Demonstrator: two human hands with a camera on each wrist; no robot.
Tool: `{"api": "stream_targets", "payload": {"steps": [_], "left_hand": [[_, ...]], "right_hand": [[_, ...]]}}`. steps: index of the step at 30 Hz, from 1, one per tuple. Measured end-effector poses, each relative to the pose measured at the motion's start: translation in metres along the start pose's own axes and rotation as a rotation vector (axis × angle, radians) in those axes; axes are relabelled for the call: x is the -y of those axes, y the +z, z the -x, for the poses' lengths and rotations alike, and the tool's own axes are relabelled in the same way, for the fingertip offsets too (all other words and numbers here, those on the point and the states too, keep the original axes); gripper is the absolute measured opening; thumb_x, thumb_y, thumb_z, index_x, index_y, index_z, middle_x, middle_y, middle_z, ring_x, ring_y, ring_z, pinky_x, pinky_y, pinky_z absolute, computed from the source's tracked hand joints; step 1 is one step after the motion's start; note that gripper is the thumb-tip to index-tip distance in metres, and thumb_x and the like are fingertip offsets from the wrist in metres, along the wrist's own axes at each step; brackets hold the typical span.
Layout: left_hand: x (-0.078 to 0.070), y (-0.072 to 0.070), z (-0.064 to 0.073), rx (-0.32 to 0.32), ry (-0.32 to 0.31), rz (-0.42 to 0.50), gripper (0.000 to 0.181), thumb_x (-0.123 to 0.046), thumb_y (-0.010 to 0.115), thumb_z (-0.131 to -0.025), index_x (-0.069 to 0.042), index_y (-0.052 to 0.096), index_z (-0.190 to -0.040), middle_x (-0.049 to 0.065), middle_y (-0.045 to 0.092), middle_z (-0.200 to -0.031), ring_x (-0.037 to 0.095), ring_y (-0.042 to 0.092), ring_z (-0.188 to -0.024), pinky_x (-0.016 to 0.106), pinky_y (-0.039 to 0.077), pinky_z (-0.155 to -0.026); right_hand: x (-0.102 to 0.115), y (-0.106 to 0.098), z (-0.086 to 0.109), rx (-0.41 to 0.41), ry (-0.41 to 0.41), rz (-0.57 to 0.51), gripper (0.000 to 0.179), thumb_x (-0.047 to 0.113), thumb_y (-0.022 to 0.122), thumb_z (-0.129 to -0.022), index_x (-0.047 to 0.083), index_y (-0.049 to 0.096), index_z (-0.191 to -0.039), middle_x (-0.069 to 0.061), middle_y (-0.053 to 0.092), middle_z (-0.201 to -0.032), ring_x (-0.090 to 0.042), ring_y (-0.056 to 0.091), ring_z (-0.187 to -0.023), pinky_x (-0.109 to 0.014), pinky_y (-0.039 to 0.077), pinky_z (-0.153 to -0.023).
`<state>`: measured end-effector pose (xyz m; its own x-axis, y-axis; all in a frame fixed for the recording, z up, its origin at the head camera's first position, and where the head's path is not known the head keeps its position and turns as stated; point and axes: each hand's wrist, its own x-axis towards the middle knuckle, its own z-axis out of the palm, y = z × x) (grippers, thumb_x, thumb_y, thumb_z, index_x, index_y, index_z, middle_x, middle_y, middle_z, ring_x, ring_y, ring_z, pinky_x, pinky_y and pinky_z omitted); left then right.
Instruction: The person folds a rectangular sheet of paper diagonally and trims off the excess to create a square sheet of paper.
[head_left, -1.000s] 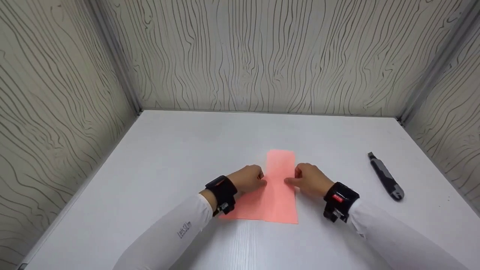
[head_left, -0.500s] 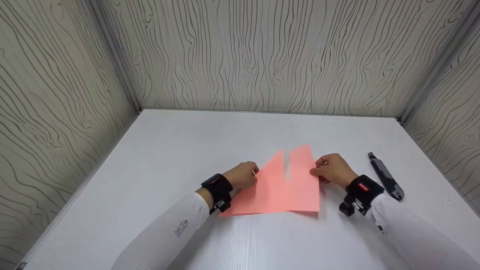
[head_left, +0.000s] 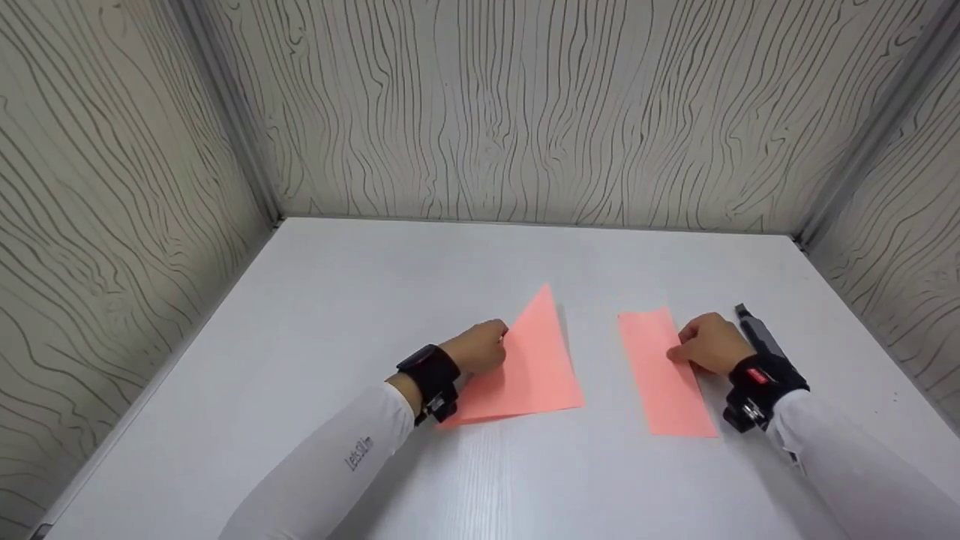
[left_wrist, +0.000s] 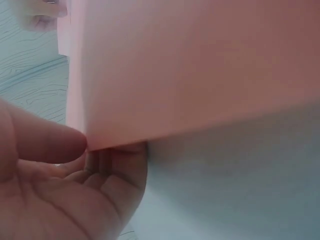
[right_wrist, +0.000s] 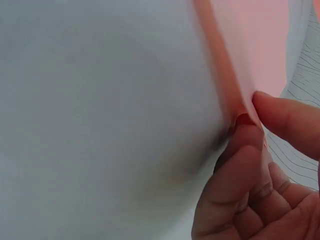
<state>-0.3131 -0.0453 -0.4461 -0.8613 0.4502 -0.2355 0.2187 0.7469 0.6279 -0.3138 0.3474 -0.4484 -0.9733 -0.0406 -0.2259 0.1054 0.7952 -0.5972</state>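
Two separate pieces of pink paper are in the head view. My left hand (head_left: 480, 348) pinches the left edge of the wider pink sheet (head_left: 536, 367), whose far corner rises to a point. In the left wrist view the thumb presses that sheet (left_wrist: 190, 65) against curled fingers. On the right, my right hand (head_left: 711, 345) pinches the right edge of a narrow pink paper strip (head_left: 664, 382). The right wrist view shows thumb and forefinger closed on the edge of the strip (right_wrist: 260, 45). A gap of white tabletop lies between the two pieces.
A black and grey utility knife (head_left: 759, 334) lies on the white table (head_left: 375, 277), partly hidden behind the right wrist strap. Wood-grain patterned panels (head_left: 487, 112) enclose the table at the back and both sides.
The pink paper has come apart into a sheet and a strip. My right hand has moved right with the strip, toward the knife. The left hand has shifted slightly left.
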Motion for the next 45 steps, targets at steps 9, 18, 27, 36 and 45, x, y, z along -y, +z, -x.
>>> {"api": "stream_targets", "payload": {"steps": [9,18,27,36,45], "left_hand": [[-0.003,0.0,0.001,0.031,0.02,0.073,0.04,-0.001,0.038,-0.108,0.008,0.053,-0.144,0.024,0.059,-0.148,0.03,0.057,-0.132,0.048,0.046,-0.118],[-0.009,0.002,-0.002,-0.011,0.059,0.103,0.047,0.002,0.04,-0.106,0.005,0.049,-0.152,0.027,0.062,-0.141,0.035,0.061,-0.131,0.049,0.048,-0.116],[-0.017,0.004,-0.002,-0.047,0.063,0.134,0.047,0.005,0.042,-0.105,0.004,0.049,-0.151,0.028,0.064,-0.14,0.036,0.063,-0.13,0.049,0.052,-0.112],[-0.023,0.006,-0.001,-0.05,0.059,0.136,0.045,0.003,0.04,-0.108,0.001,0.049,-0.152,0.025,0.065,-0.141,0.032,0.064,-0.129,0.047,0.052,-0.112],[-0.027,0.002,0.001,-0.057,0.058,0.123,0.043,0.002,0.041,-0.109,0.0,0.051,-0.15,0.022,0.068,-0.137,0.03,0.066,-0.127,0.046,0.052,-0.113]], "right_hand": [[0.018,0.006,0.004,-0.172,-0.117,0.147,0.045,0.027,0.078,-0.096,-0.01,0.062,-0.117,-0.02,0.067,-0.094,-0.028,0.062,-0.081,-0.036,0.046,-0.072],[0.066,0.035,0.011,-0.097,-0.318,-0.121,0.029,0.028,0.071,-0.107,0.0,0.07,-0.108,-0.012,0.069,-0.094,-0.018,0.063,-0.079,-0.027,0.054,-0.071],[0.096,0.056,0.015,-0.017,-0.368,-0.357,0.023,0.016,0.072,-0.106,-0.005,0.069,-0.114,-0.006,0.07,-0.092,-0.013,0.062,-0.076,-0.022,0.056,-0.068],[0.106,0.061,0.014,-0.045,-0.266,-0.395,0.043,0.018,0.076,-0.103,-0.006,0.053,-0.13,-0.004,0.06,-0.088,-0.016,0.058,-0.074,-0.025,0.055,-0.07],[0.111,0.062,0.014,-0.066,-0.269,-0.359,0.031,0.019,0.077,-0.103,-0.003,0.062,-0.118,-0.002,0.057,-0.086,-0.014,0.055,-0.072,-0.025,0.053,-0.065]]}}
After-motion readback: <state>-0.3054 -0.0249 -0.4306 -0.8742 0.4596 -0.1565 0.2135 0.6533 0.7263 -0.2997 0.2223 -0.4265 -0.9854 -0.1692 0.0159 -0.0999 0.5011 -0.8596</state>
